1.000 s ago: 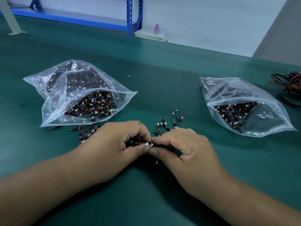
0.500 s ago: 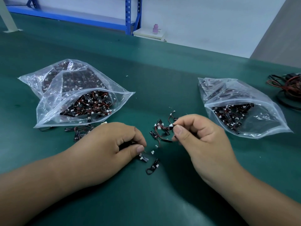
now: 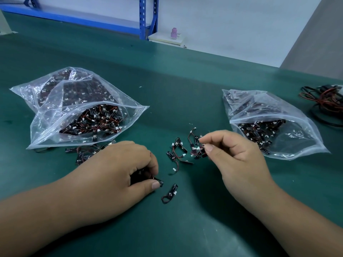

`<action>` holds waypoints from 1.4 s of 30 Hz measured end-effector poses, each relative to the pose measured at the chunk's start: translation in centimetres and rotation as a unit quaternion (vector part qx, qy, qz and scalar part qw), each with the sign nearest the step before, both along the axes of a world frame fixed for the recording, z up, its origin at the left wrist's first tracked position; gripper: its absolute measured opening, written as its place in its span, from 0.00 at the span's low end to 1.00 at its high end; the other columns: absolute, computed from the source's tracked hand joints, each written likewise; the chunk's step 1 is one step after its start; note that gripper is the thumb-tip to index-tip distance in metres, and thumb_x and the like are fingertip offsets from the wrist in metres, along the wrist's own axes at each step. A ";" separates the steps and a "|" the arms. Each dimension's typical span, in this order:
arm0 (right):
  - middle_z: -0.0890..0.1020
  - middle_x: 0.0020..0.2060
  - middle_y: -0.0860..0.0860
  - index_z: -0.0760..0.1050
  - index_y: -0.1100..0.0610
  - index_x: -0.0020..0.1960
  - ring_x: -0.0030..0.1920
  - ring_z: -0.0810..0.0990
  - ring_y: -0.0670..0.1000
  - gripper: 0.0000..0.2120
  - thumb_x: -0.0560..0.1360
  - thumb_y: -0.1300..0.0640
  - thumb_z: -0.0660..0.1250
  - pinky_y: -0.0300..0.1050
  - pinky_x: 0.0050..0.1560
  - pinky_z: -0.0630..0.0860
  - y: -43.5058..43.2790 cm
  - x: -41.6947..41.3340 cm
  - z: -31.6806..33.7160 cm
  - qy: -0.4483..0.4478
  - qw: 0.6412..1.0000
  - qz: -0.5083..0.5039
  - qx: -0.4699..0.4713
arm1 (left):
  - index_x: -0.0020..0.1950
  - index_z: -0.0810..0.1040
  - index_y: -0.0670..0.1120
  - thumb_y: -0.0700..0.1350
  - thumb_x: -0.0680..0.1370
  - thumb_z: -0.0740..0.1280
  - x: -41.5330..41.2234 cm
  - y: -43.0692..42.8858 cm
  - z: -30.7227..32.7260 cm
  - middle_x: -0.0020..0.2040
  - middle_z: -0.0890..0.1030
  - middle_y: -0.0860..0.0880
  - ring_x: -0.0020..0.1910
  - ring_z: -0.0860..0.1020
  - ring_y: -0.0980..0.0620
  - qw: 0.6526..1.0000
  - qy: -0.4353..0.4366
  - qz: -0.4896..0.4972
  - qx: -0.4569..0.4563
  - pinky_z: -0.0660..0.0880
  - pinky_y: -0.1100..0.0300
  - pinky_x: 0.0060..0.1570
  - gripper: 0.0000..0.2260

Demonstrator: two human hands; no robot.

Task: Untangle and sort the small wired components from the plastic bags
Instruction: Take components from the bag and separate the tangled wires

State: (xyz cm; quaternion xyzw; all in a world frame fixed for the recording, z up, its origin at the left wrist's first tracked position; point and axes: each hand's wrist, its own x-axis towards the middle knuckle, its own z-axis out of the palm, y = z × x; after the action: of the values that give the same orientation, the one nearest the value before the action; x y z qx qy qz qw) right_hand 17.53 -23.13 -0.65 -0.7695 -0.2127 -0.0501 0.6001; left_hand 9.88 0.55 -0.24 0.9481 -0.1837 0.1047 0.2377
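Dark green matte tabletop (image 3: 185, 75) takes up most of the view. Behind it there's a plain white wall (image 3: 232, 25), with a blue perforated metal shelving rack (image 3: 142, 15) far left and a grey wall panel (image 3: 319, 43) far right. The light is soft and even.

Table (image 3: 185, 80); left bag (image 3: 74, 112), right bag (image 3: 278, 127) (both open); components (image 3: 178, 151); cables (image 3: 323, 102)

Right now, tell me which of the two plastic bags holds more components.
The left bag: its dark pile fills most of it; the right bag holds only a small clump.
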 end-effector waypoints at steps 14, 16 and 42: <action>0.79 0.44 0.41 0.81 0.46 0.49 0.46 0.78 0.46 0.15 0.67 0.62 0.73 0.33 0.48 0.71 -0.9 1.3 0.1 -0.068 0.971 0.051 -0.224 | 0.55 0.79 0.58 0.60 0.75 0.64 -0.1 0.1 0.0 0.54 0.76 0.66 0.55 0.75 0.60 1.000 0.009 -0.016 0.016 0.73 0.55 0.57 0.12; 0.78 0.45 0.40 0.81 0.44 0.52 0.52 0.77 0.44 0.15 0.65 0.53 0.72 0.39 0.56 0.71 -0.9 1.5 0.3 -0.068 0.954 0.078 -0.282 | 0.62 0.76 0.60 0.63 0.76 0.63 -0.2 0.1 0.0 0.60 0.73 0.67 0.61 0.73 0.61 0.999 0.007 -0.027 0.029 0.68 0.55 0.63 0.17; 0.77 0.42 0.40 0.81 0.43 0.51 0.45 0.78 0.46 0.15 0.64 0.47 0.71 0.43 0.52 0.72 -1.0 1.4 0.3 -0.052 0.937 0.124 -0.323 | 0.64 0.77 0.52 0.65 0.69 0.72 -0.4 -1.1 0.0 0.59 0.79 0.55 0.57 0.78 0.49 0.985 -0.040 0.000 0.166 0.71 0.52 0.58 0.28</action>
State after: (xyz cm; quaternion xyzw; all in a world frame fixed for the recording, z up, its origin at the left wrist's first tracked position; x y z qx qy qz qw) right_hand 18.95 -24.18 -0.34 -0.8856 -0.3425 0.0560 0.3086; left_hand 9.49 -0.50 -0.21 0.9694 -0.2078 0.1108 0.0690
